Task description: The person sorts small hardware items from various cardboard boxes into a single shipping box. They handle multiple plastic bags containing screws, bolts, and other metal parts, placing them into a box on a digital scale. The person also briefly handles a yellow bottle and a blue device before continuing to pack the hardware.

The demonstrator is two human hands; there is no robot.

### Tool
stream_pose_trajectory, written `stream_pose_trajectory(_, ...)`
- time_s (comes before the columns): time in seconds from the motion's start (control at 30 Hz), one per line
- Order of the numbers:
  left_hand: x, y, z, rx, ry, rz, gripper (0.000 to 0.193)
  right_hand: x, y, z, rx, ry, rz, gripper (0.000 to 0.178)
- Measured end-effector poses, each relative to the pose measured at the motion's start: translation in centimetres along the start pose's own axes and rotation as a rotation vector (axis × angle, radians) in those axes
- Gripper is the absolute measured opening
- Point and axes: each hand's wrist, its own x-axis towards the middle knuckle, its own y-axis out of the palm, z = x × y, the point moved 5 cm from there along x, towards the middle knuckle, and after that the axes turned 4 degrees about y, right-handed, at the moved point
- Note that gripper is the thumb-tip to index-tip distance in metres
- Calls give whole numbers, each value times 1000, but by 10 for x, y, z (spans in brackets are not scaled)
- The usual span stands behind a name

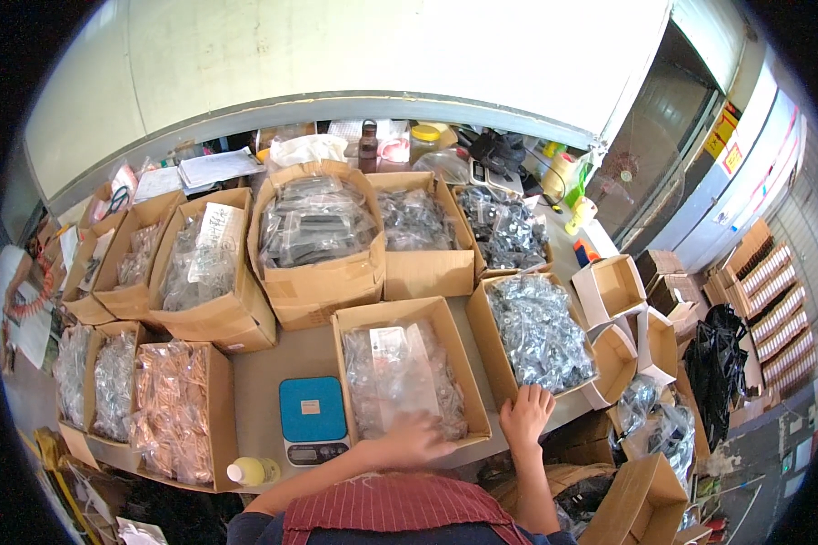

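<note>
My left hand (413,440), smeared by motion, is over the near end of an open cardboard box (478,400) in the middle of the table. Inside that box lie clear plastic bags (364,372) and a white printed paper sheet (404,356). My right hand (527,418) is closed, its fingers bent over the near edge of another cardboard box (494,350). This one is heaped with clear bags of small dark parts (538,331). Left of the middle box sits a digital scale (313,413) with a blue top and nothing on its plate.
Several cartons of bagged parts (318,222) line the back. At the left stands a carton of copper-coloured parts (174,409), with a yellowish bottle (253,470) near the front edge. Small open boxes (609,286) stand at right, above an open carton (641,504) lower down.
</note>
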Motion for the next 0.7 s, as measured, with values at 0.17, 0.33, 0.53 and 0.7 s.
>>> stream_pose_trajectory(0.17, -1, 9, 5, 19, 45, -72, 34, 0, 0, 1, 6, -5, -12, 26)
stream_pose_trajectory(0.33, 2, 10, 9, -45, -68, -38, 45, 0, -1, 1, 10, 5, 5, 26)
stream_pose_trajectory(0.53, 2, 24, 17, 6, -28, -25, 50, 0, -1, 3, 12, 0, 4, 30)
stream_pose_trajectory(0.7, -1, 9, 7, -23, -29, -49, 49, -3, 3, 0, -3, 35, 27, 30)
